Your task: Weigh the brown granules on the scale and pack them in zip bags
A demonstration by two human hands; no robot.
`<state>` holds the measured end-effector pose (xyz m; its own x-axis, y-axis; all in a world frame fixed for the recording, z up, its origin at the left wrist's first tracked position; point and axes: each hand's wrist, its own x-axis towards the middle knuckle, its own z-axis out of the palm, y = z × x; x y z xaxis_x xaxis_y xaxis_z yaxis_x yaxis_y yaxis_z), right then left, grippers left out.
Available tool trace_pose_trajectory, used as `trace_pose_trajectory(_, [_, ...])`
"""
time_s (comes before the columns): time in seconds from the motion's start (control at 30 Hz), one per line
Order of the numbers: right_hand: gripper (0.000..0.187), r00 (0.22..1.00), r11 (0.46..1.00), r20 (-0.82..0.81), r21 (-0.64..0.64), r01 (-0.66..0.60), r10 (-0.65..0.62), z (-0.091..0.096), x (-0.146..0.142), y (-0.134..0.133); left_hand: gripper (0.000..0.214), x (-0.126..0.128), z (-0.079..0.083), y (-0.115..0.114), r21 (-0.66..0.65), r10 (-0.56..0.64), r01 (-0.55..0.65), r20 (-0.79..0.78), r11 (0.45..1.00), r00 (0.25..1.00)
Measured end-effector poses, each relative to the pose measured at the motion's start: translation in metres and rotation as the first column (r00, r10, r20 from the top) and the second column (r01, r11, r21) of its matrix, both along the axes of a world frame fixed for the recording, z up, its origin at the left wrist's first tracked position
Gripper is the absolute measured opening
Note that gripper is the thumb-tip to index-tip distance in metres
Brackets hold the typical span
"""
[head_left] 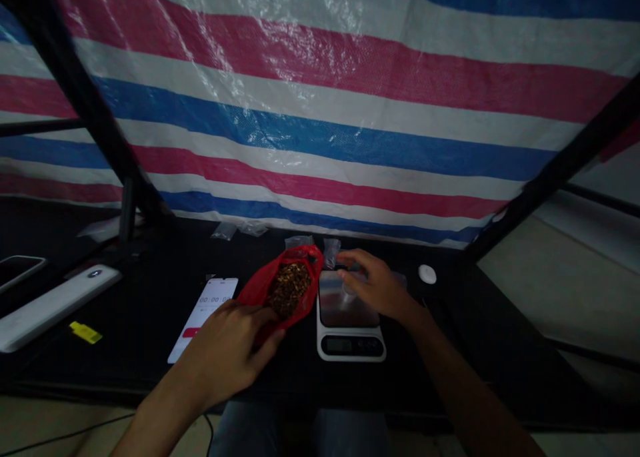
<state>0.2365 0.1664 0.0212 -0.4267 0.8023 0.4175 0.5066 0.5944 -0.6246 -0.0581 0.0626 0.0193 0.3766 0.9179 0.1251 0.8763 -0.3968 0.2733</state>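
Note:
A red plastic bag (254,278) lies with its mouth spread, showing brown, grain-like bits (290,285) inside. My left hand (235,344) grips the bag's near left edge, fingertips at the rim and thumb on the near side. To the right stands a white digital kitchen scale (351,345) with a metal plate. Over the plate is my right hand (375,284), its fingers stretched left and apart. A small clear plastic bag (331,252) lies just beyond the scale, near those fingertips. Something clear on the plate, partly under the right hand, is too dim to name.
A phone (203,317) showing a timer lies left of the bag. Further left are a yellow tag (86,332) and a long white device (57,307). Small clear bags (224,230) lie along the back. A white round object (427,274) sits at right. Striped sheeting (320,130) hangs behind.

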Motion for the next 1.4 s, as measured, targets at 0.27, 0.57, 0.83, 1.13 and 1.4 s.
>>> trace_pose_trajectory(0.27, [0.023,0.907,0.955,0.301,-0.071,-0.287,0.295,0.015,-0.078,0.019,0.036,0.010,0.005,0.056,-0.007,0.038,-0.037,0.107,0.999,0.994])
trace_pose_trajectory(0.57, [0.036,0.754,0.962,0.598,-0.140,-0.235,0.271,0.015,-0.110,0.031,0.061,0.016,-0.017,0.077,-0.164,0.193,-0.188,0.013,0.968,0.981])
trace_pose_trajectory(0.83, [0.029,0.764,0.965,0.590,-0.160,-0.206,0.261,0.013,-0.110,0.022,0.050,0.017,-0.015,0.079,-0.160,0.207,-0.199,0.035,0.967,0.978])
trace_pose_trajectory(1.13, [0.026,0.787,0.967,0.562,-0.166,-0.193,0.254,0.012,-0.104,0.021,0.035,0.016,-0.016,0.072,-0.139,0.196,-0.186,0.061,0.973,0.979])
trace_pose_trajectory(1.4, [0.021,0.830,0.964,0.490,-0.155,-0.216,0.265,0.018,-0.097,0.025,0.052,0.019,-0.026,0.071,-0.053,0.139,-0.137,0.040,0.989,0.989])
